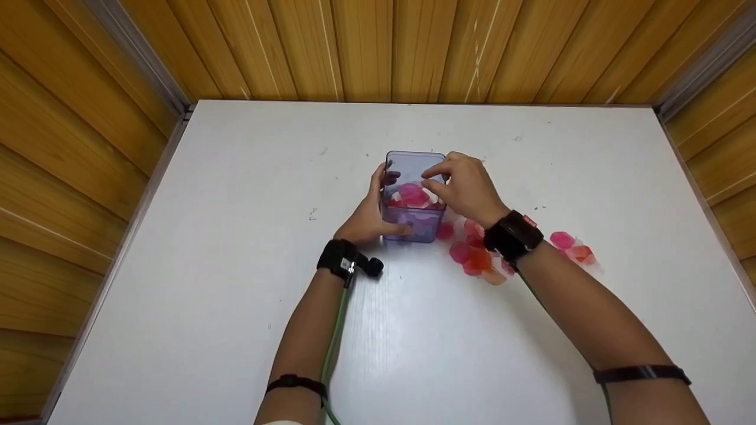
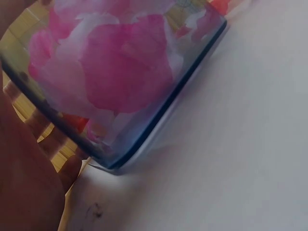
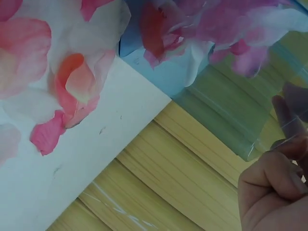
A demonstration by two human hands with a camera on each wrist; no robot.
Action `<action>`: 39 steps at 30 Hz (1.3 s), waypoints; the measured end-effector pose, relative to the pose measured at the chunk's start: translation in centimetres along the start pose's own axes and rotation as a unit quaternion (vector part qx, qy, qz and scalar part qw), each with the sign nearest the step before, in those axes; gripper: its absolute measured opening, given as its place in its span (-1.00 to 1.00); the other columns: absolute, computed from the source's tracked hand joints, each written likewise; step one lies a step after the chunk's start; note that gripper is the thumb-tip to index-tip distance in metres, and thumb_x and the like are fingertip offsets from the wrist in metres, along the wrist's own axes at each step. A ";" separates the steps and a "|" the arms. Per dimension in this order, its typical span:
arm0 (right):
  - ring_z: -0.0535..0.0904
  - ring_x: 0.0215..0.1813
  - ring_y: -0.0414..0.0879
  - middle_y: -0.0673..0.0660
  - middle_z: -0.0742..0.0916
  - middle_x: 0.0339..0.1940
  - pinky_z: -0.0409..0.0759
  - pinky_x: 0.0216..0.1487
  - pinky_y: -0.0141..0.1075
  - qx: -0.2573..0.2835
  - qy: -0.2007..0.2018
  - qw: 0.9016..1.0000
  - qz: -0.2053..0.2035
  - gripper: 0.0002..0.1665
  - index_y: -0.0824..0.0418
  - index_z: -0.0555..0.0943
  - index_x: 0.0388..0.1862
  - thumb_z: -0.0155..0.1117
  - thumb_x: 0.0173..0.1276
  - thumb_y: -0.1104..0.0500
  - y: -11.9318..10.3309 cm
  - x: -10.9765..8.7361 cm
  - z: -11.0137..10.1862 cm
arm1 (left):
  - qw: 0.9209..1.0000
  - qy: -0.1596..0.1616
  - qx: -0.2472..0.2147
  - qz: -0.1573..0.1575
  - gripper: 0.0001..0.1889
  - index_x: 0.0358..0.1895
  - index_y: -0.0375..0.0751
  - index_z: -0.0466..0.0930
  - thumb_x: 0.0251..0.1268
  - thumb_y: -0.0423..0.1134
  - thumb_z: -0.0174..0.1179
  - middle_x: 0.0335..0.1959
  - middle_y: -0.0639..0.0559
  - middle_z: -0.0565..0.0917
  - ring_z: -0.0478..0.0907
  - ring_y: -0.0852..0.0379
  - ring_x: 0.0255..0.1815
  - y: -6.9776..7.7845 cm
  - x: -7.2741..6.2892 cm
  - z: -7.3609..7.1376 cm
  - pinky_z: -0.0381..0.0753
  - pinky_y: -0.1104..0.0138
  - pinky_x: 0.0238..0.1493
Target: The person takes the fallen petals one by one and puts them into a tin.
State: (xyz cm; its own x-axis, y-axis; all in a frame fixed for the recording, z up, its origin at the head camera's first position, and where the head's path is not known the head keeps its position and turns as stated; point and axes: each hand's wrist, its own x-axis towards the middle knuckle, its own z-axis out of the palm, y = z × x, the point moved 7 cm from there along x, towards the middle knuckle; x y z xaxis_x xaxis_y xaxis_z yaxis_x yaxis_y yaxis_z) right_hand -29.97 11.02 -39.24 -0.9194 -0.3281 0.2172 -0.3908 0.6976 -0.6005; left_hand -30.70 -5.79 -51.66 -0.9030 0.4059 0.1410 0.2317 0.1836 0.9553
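A see-through bluish plastic container (image 1: 413,230) stands on the table with pink, white and red flower petals (image 1: 410,195) inside. My left hand (image 1: 369,215) grips it from the left, thumb across the near wall and fingers around the far left side. In the left wrist view, pink petals (image 2: 127,65) show through its wall. Over the container's right rim is my right hand (image 1: 466,183), thumb and index finger bent toward each other with a gap between the tips. Nothing shows between those fingertips. The right wrist view has the fingers (image 3: 272,173) beside the container's upper end.
Loose pink, red and orange petals (image 1: 469,254) lie on the white table (image 1: 236,236) to the container's right, partly under my right wrist. A smaller petal group (image 1: 573,248) lies beyond that forearm. Wood-patterned panels (image 1: 366,47) border the table.
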 end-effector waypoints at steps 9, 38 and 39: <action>0.49 -0.13 0.12 0.27 0.66 -0.31 0.39 -0.11 -0.18 0.034 0.090 0.994 0.042 -0.78 0.30 0.82 -0.06 0.39 0.46 0.18 4.5 0.0 -3.8 | 1.000 0.006 0.003 -0.011 0.49 0.67 0.17 -0.34 -0.25 0.03 0.69 0.54 -0.05 0.21 0.15 0.16 0.54 0.0 0.1 -0.2 0.09 0.05 0.59; 0.46 0.00 0.24 0.35 0.67 -0.10 0.51 0.04 0.11 -0.045 -0.056 0.982 0.174 -0.73 0.35 0.78 -0.02 0.32 0.46 0.20 14.7 -1.6 -1.6 | 1.000 0.007 0.005 -0.024 0.47 0.68 0.18 -0.36 -0.19 0.01 0.67 0.63 0.00 0.10 0.03 0.06 0.64 0.0 -0.1 -0.2 0.01 0.02 0.61; 0.46 0.00 0.25 0.36 0.67 -0.09 0.50 0.05 0.12 -0.050 -0.052 0.982 0.172 -0.73 0.36 0.78 -0.01 0.32 0.46 0.20 14.6 -1.6 -2.0 | 1.000 0.007 0.005 -0.025 0.47 0.68 0.18 -0.35 -0.19 0.01 0.68 0.63 0.00 0.09 0.02 0.05 0.64 0.0 -0.1 -0.2 0.01 0.01 0.61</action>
State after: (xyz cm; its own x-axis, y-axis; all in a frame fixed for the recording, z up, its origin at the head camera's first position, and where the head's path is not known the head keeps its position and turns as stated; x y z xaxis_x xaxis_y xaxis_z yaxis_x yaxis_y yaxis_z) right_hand -34.24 22.99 -46.85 -0.9903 -0.1212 -0.0681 -0.0647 0.8355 -0.5457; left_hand -30.67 -6.05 -51.64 -0.9184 0.3839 0.0958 0.1889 0.2127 0.9587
